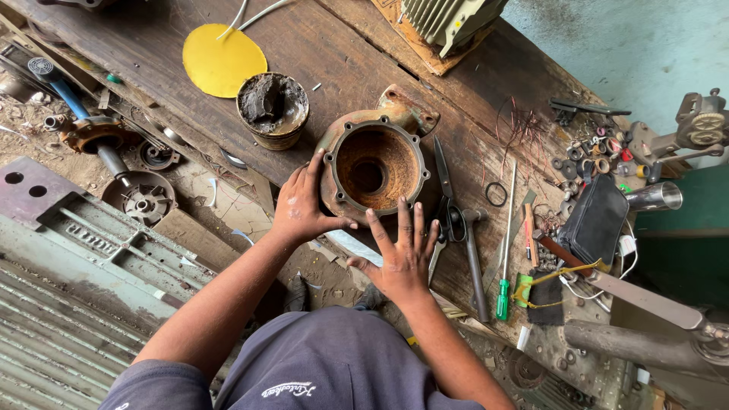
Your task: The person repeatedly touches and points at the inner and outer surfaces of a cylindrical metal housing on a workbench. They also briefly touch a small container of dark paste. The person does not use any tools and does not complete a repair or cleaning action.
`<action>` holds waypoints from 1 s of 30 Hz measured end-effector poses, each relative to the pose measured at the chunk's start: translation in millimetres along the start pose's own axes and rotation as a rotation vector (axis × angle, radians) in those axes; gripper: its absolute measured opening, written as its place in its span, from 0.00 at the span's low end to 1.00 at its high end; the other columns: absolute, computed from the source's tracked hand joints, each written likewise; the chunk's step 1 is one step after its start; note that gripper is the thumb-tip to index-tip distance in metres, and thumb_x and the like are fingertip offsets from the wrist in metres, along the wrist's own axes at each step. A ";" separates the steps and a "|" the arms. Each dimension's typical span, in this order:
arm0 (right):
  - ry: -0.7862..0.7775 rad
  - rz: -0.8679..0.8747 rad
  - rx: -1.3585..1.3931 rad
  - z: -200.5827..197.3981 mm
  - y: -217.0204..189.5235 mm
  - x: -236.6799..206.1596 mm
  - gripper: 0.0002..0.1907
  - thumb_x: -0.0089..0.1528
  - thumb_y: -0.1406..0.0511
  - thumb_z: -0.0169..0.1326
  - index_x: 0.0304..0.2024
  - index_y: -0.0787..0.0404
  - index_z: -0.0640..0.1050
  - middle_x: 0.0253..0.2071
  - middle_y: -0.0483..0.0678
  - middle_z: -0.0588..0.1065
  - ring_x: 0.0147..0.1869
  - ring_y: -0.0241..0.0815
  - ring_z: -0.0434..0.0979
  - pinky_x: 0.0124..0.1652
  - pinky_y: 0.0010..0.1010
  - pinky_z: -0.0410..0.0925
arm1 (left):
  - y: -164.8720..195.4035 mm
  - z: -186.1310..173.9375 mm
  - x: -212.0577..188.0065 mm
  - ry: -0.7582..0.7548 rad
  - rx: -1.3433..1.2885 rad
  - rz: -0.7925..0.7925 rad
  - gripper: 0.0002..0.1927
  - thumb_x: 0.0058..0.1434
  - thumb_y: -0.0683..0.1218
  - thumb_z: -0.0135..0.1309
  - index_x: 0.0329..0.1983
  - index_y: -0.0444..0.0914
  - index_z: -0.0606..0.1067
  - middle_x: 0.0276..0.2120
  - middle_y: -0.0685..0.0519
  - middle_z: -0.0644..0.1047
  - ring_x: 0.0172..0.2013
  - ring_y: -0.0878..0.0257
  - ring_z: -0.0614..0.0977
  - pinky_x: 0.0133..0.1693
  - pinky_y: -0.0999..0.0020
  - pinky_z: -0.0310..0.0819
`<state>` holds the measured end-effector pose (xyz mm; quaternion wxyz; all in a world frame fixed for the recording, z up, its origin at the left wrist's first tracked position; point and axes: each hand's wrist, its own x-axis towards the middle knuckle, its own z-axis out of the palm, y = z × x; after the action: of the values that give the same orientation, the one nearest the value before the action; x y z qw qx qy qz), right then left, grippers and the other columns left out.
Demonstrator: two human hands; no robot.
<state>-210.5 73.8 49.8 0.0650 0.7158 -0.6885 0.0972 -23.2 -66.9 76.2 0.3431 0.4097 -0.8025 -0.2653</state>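
At frame centre, the rusty pump housing (377,165) is steadied on the worktop (319,45): its left rim is clasped by the left hand (302,206), while the right hand (402,254), fingers spread, rests at its lower edge, grasping nothing.

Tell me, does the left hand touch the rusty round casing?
Touching. The head view shows the left hand gripping the rim of the rusty casing.
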 end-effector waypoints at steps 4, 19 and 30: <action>0.001 0.013 -0.028 -1.7 9.5 -2.9 0.51 0.54 0.26 0.40 0.75 0.34 0.57 0.78 0.65 0.47 0.81 0.70 0.42 0.68 0.77 0.34 | 2.1 -2.1 1.9 -0.002 -0.002 -0.008 0.79 0.31 0.76 0.70 0.77 0.33 0.48 0.60 0.34 0.72 0.60 0.38 0.72 0.62 0.47 0.64; -0.010 0.030 -0.028 4.8 27.1 0.8 0.49 0.54 0.26 0.37 0.75 0.31 0.57 0.79 0.64 0.47 0.82 0.69 0.42 0.69 0.77 0.34 | 1.7 6.0 1.1 -0.007 -0.011 -0.027 0.78 0.31 0.75 0.71 0.77 0.33 0.48 0.60 0.33 0.71 0.61 0.37 0.72 0.62 0.46 0.64; 0.044 0.128 0.050 5.8 68.9 -3.3 0.50 0.54 0.25 0.34 0.74 0.31 0.60 0.79 0.61 0.49 0.82 0.70 0.45 0.70 0.75 0.37 | -1.6 11.5 -0.8 -0.037 -0.023 -0.061 0.77 0.31 0.73 0.73 0.76 0.33 0.48 0.60 0.32 0.71 0.61 0.37 0.72 0.63 0.47 0.63</action>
<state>-279.1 72.7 40.5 0.0557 0.6692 -0.7287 0.1340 -31.0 -65.4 67.6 0.3246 0.4248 -0.7929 -0.2924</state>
